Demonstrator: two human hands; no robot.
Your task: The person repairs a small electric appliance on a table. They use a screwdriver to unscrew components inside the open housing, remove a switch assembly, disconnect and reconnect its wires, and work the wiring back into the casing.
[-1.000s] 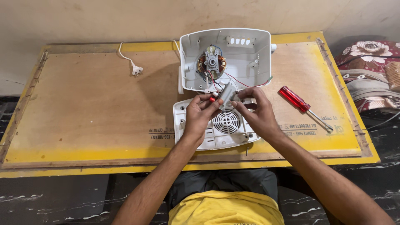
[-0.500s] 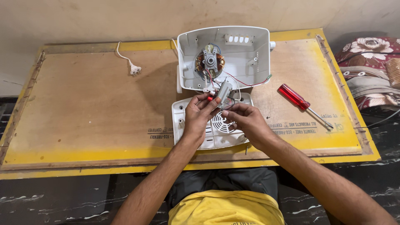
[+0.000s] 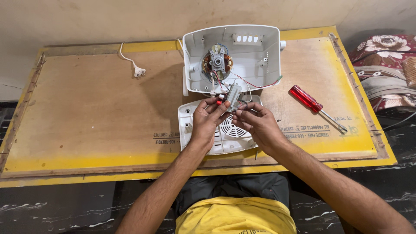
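An opened white appliance housing (image 3: 255,65) stands at the back of the board, with a copper-wound motor (image 3: 216,64) inside and red and white wires trailing out. Its white vented cover (image 3: 188,123) lies flat in front. Above that cover, both hands hold a small grey metal component (image 3: 234,94) attached to the wires. My left hand (image 3: 208,119) pinches its left end near a red connector. My right hand (image 3: 255,123) grips its lower right side with fingertips.
A red-handled screwdriver (image 3: 314,106) lies to the right on the yellow-edged plywood board (image 3: 86,112). A white power plug (image 3: 138,71) and cord lie at the back left. Folded patterned fabric (image 3: 385,65) sits off the right edge. A wall runs behind.
Both hands and the grey component have shifted slightly toward me and lower over the vented cover; the grip is unchanged.
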